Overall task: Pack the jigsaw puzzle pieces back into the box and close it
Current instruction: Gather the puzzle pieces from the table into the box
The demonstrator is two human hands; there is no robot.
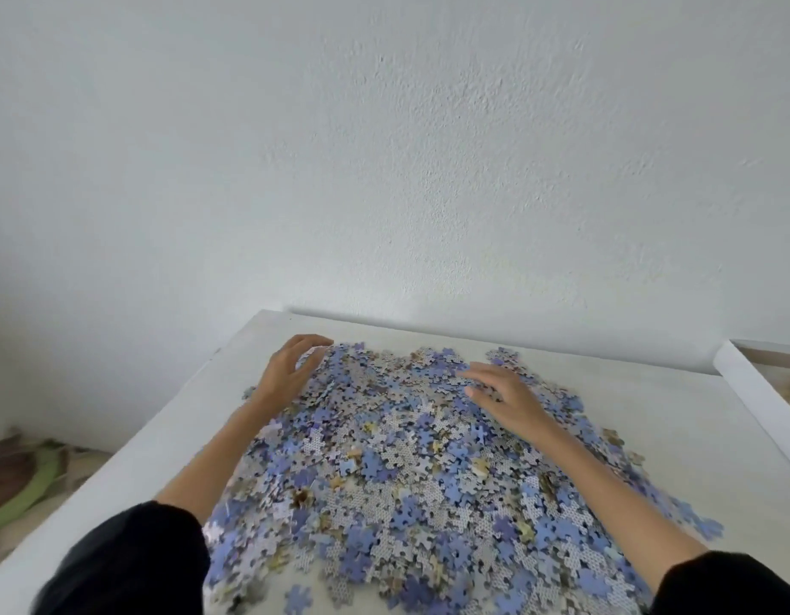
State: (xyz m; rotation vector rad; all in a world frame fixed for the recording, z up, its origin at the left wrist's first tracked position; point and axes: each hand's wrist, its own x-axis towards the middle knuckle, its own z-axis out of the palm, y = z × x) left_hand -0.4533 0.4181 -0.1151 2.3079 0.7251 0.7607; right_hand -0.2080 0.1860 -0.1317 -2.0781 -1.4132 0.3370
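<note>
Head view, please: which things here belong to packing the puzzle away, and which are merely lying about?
Job: puzzle pieces, heaped on the white table; left hand and right hand, both on the heap; white box at right, partly in view.
Lying about: green and brown fabric beside the table, lower left.

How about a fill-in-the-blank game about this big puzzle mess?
1. The puzzle pieces lie heaped on a ___ table.
2. The left hand and the right hand make ___ hands touching the heap.
3. The person's sleeves are the colour ___.

Missing words: white, two, black.
</note>
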